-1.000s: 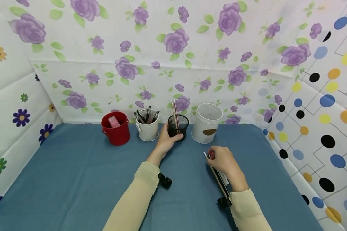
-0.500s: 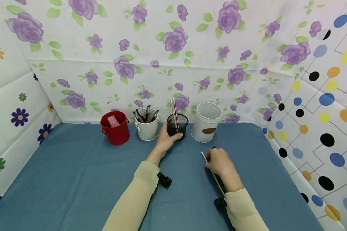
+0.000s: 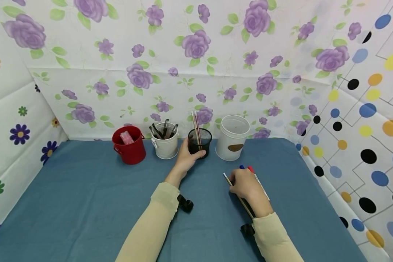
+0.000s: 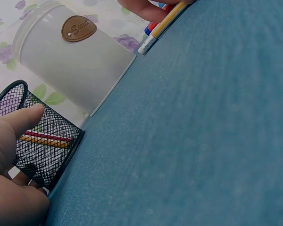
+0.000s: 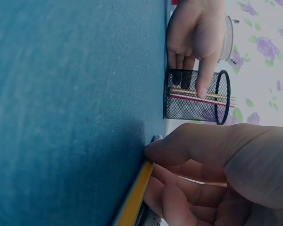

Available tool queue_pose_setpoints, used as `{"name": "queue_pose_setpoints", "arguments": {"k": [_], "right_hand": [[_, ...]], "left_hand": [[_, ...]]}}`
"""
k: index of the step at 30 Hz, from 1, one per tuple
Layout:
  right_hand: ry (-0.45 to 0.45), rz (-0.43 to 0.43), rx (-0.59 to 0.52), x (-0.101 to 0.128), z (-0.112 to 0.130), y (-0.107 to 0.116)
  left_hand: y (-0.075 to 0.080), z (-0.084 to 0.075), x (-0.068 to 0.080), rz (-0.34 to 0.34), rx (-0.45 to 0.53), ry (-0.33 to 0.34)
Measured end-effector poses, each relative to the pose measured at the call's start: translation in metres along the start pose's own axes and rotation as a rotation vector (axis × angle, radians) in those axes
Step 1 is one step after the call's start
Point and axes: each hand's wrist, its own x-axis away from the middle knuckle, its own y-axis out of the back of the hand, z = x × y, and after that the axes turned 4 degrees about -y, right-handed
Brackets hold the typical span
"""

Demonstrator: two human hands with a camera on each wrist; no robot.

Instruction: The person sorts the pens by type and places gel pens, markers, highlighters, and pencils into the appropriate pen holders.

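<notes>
Pencil (image 3: pixel 237 195) lies low over the blue surface (image 3: pixel 85 203), pinched in the fingers (image 5: pixel 179 153) of the right hand (image 3: pixel 247 187), its eraser end pointing toward the back and left. The right wrist view shows its yellow shaft (image 5: pixel 132 200) under the thumb and curled fingers, close to the cloth; whether it touches the cloth cannot be told. Red and blue pen tips (image 3: pixel 245 168) show just beyond the same hand, and the left wrist view shows them bunched with the pencil (image 4: pixel 162 27) under the fingers.

Left hand (image 3: pixel 186 158) grips the black mesh cup (image 3: pixel 199 142), thumb on the near side and fingers round its left wall. Two thin pencils (image 3: pixel 195 127) stand in the cup, leaning left. Just right of it stands a white tub (image 3: pixel 232 138) with a brown oval label. To the left are a white mug (image 3: pixel 165 145) full of dark pens and a red bucket (image 3: pixel 129 145) with something pink inside, all in a row at the back edge of the surface. Flowered sheets (image 3: pixel 196 54) form the back wall, and a dotted one (image 3: pixel 363 109) stands at the right.
</notes>
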Motion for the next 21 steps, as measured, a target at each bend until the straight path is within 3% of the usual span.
{"name": "queue_pose_setpoints", "arguments": {"k": [5,11,16,21], "right_hand": [[0.008,0.039,-0.060,-0.002,0.001,0.000],[0.095,0.079,-0.174,-0.003,0.000,0.003],[0.136,0.065,-0.258,-0.002,0.000,0.012],[0.192,-0.008,-0.337,-0.002,0.002,0.019]], "left_hand": [[0.001,0.000,0.000,-0.004,-0.013,0.000],[0.001,0.000,-0.001,-0.003,-0.005,0.006],[0.000,0.000,-0.001,0.001,-0.001,0.006],[0.000,0.000,0.000,-0.001,-0.005,0.012]]}}
